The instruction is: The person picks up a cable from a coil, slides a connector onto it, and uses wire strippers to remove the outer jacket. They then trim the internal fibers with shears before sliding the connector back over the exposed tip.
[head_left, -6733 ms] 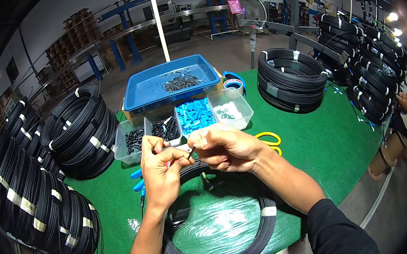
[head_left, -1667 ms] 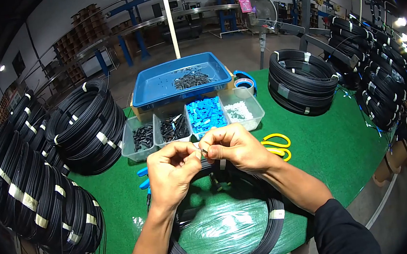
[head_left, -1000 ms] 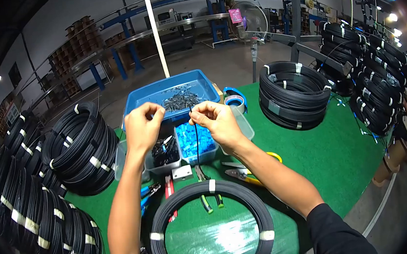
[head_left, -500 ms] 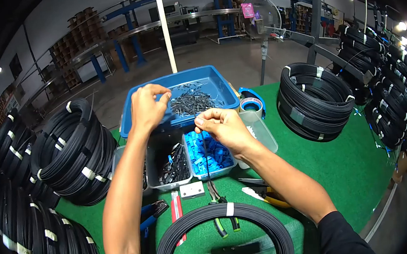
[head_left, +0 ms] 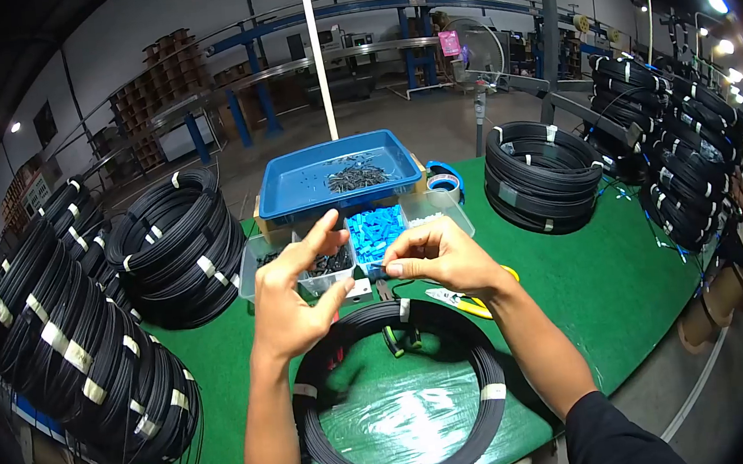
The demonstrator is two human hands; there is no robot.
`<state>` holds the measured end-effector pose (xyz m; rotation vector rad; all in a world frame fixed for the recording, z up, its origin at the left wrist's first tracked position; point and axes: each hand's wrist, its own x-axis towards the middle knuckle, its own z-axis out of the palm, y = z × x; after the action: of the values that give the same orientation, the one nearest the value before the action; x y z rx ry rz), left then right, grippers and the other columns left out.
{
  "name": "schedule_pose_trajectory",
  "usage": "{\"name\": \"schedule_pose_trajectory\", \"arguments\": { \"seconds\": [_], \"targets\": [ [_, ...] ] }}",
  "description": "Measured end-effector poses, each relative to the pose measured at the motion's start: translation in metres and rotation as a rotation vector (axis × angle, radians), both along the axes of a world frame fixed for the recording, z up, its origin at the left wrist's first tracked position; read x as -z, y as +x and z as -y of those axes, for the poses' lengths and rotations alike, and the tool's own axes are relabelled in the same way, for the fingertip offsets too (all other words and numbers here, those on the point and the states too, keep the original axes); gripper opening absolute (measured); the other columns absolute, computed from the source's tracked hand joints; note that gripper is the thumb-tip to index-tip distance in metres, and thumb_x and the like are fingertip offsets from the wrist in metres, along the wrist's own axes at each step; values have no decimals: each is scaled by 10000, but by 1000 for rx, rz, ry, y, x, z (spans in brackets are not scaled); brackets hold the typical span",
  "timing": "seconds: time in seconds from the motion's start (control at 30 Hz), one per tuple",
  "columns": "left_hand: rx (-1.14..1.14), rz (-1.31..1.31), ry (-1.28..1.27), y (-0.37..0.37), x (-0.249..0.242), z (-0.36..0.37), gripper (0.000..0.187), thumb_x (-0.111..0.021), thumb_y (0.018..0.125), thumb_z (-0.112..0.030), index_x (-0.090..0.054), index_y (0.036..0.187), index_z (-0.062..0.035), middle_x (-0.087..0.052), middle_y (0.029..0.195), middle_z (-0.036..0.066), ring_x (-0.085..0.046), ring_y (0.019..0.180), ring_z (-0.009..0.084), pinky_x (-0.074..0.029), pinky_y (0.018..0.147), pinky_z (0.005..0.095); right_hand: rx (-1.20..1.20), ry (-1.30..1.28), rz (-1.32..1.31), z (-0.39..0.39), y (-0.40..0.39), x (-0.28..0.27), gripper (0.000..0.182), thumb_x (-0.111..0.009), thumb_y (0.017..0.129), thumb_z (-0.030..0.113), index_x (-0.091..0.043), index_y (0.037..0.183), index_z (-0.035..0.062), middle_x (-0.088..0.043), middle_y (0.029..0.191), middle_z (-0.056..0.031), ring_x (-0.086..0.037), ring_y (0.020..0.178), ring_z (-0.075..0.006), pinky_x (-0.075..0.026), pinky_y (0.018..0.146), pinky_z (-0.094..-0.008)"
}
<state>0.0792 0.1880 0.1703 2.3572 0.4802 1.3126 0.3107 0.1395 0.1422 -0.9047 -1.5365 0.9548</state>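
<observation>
We had the bulkiest stock at the sides of our green worktop (head_left: 592, 291): a right-hand stack of black cable coils (head_left: 540, 193) and a left-hand stack (head_left: 173, 260), presumably to keep their weight away from the middle where we worked. Pale bands crossed the turns, probably to stop them springing apart. Directly before us lay 1 banded coil (head_left: 489, 368), flat, its far side near our 2 hands, seemingly so its cable was within reach.

Past it sat the blue tray (head_left: 295, 181), holding short dark scraps, with a row of see-through tubs just in front, each kind of small part likely kept apart for quick picking: black pieces, blue pieces (head_left: 377, 229) and white pieces (head_left: 427, 219). Yellow-handled pliers (head_left: 477, 307) lay right of the coil's far side; green-handled pliers (head_left: 391, 342) showed their handles inside the ring.

Our left hand (head_left: 320, 268) was spread wide, thumb and fingers well apart, with nothing visible between them. Our right hand (head_left: 390, 266) was pinched narrow on a thin dark strand (head_left: 379, 266), which lay at its fingertips, in front of the blue pieces; where it ran from there, we could not tell.
</observation>
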Motion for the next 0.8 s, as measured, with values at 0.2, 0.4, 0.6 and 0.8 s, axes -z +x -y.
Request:
{"name": "schedule_pose_trajectory", "arguments": {
  "seconds": [0.2, 0.4, 0.6, 0.8],
  "targets": [
    [22, -27, 262, 1, 16, 11, 732, -844, 669, -106, -570, 1347, -65, -735, 1028, 106, -687, 965, 247, -496, 904, 356, -65, 20, 71, 11, 1, 3, 147, -754, 836, 95, -734, 940, -6, -706, 821, -54, -627, 764, -101, -507, 723, -265],
    [31, -39, 440, 12, 31, 0, 666, -835, 662, -43, -617, 1291, -79, -748, 937, 67, -708, 829, 193, -525, 753, 316, -67, 18, 157, 8, 5, 4, 140, -779, 819, 103, -730, 902, 0, -705, 875, -61, -625, 828, -121, -491, 786, -285],
    [4, 100, 366, -1, 20, -3, 534, -786, 658, 48, -676, 1177, -14, -747, 797, 90, -708, 703, 172, -516, 697, 284, -46, -2, 224, 12, 17, -1, 167, -789, 795, 168, -746, 872, 26, -706, 829, -63, -629, 803, -135, -486, 760, -304],
    [85, 52, 195, 2, 19, 5, 636, -844, 640, -60, -635, 1236, 7, -748, 853, 122, -731, 813, 209, -533, 779, 306, -63, 72, 200, 12, 9, 3, 188, -792, 796, 184, -746, 897, 32, -708, 833, -57, -617, 797, -129, -473, 778, -293]
  ]
}}
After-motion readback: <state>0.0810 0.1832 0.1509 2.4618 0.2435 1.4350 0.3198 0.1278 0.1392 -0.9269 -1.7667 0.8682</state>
